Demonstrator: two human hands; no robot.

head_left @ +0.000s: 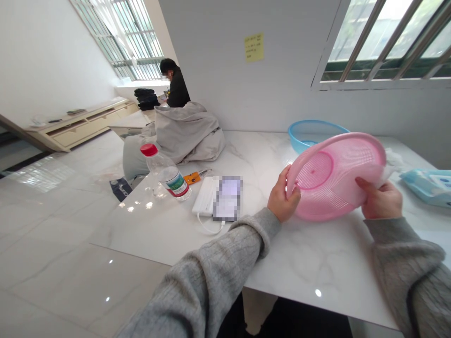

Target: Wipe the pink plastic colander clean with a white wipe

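Observation:
A pink plastic colander (312, 171) is held tilted above the white marbled table, its perforated inside facing me. My left hand (284, 198) grips its left rim, thumb on the inside and fingers behind. On the right, my right hand (383, 199) pinches a thin, pale wipe (374, 174) that lies against the colander's inner wall. Some of my right fingers are hidden. Behind the colander stands a blue plastic basin (299, 134), partly covered by it.
A light blue wipes pack (428, 185) lies at the right. Left on the table (158, 244) are a red-capped bottle (172, 180), a white power bank (205, 197) cabled to a phone (228, 197), and grey cloth (190, 134). A person (178, 87) is in the background.

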